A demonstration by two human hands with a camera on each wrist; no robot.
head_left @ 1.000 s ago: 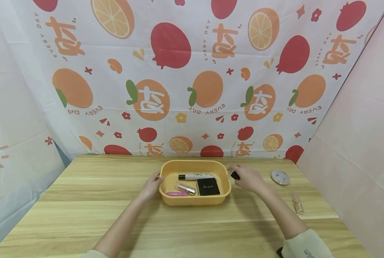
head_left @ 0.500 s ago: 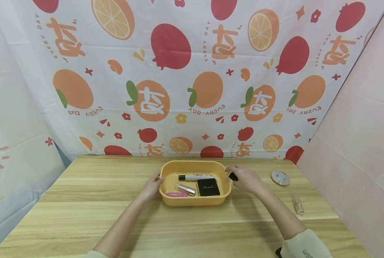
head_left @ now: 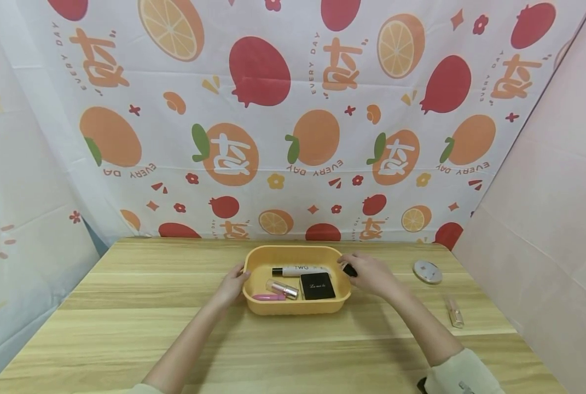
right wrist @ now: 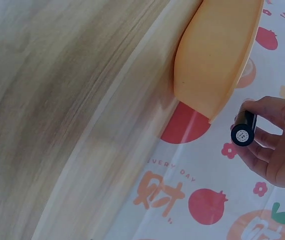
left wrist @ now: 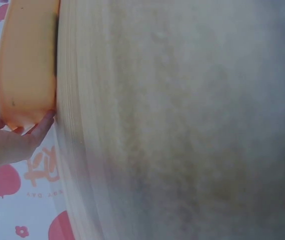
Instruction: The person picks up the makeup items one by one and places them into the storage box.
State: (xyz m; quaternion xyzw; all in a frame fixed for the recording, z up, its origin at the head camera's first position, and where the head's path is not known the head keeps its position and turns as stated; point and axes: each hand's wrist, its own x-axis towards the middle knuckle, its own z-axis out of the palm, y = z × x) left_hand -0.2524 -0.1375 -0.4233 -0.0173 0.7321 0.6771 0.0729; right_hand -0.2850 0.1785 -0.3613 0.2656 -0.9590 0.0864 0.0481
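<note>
A yellow plastic bin stands on the table. My left hand grips its left end, thumb over the rim; the left wrist view shows fingers against the bin's end wall. At the right rim, my right hand pinches a lipstick between thumb and fingers. Its black end with a round white label faces the right wrist camera. Inside the bin lie a white tube with a black cap, a black square compact, a clear-capped lipstick and a pink tube.
To the right on the wooden table lie a round pale compact and another lipstick. A fruit-print cloth hangs behind the table, and pale cloth stands along the right side.
My right hand has moved slightly left with the lipstick, from beside the bin to its right rim. The left hand has stayed on the bin.
</note>
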